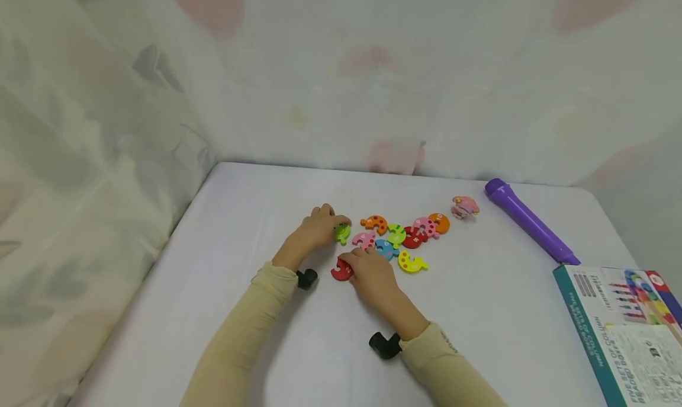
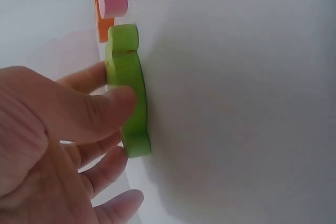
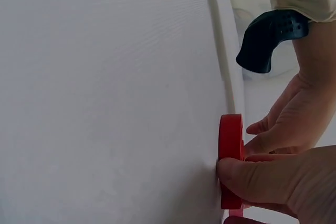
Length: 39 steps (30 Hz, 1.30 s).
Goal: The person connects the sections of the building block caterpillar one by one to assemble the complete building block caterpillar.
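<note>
Pinching green piece (image 1: pixel 343 234) in left hand (image 1: pixel 315 228) and red piece (image 1: pixel 341 271) in right hand (image 1: pixel 374 276), best to slide both gently, flat.

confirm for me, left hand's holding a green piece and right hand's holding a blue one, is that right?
Not quite: the right hand holds a red piece, not a blue one, as the right wrist view shows. The left hand does hold a green piece.

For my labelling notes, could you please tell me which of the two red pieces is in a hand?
The nearer red piece: the right hand pinches it. The other red piece lies untouched beside a pink piece.
</note>
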Available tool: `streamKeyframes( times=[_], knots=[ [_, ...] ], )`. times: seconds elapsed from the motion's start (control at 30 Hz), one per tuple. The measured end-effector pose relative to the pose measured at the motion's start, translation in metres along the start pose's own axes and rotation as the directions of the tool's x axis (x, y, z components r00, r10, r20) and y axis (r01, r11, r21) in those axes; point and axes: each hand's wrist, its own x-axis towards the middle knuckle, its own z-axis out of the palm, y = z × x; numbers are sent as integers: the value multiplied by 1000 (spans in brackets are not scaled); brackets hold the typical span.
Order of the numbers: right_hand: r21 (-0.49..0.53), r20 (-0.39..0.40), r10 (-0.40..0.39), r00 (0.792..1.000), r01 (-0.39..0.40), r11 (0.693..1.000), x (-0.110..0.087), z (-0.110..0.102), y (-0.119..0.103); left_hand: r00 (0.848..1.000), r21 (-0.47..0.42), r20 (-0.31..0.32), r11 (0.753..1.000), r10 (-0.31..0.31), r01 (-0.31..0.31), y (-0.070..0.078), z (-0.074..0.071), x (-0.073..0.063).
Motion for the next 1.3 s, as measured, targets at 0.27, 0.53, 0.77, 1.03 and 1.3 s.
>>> streamKeyframes(
  times=[0.27,0.53,0.77,1.03,1.3],
  knots=[
    [-29,3,-14,1000,14,999,-3,-1,-3,996,-31,46,996,80,-79,-14,8,-13],
    [126,-2,7,1000,-7,992,-21,-2,-3,985,-101,84,985,149,-140,-11,10,-33],
    [137,-89,-38,995,50,989,-28,-2,-4,983,-148,85,978,161,-147,-10,13,-41],
    [137,-101,-42,994,56,989,-24,0,-7,981,-178,84,971,175,-158,-10,13,-43],
    [106,-98,-46,994,57,993,-22,-1,-7,980,-167,88,973,176,-159,-10,12,-41]
  ],
)
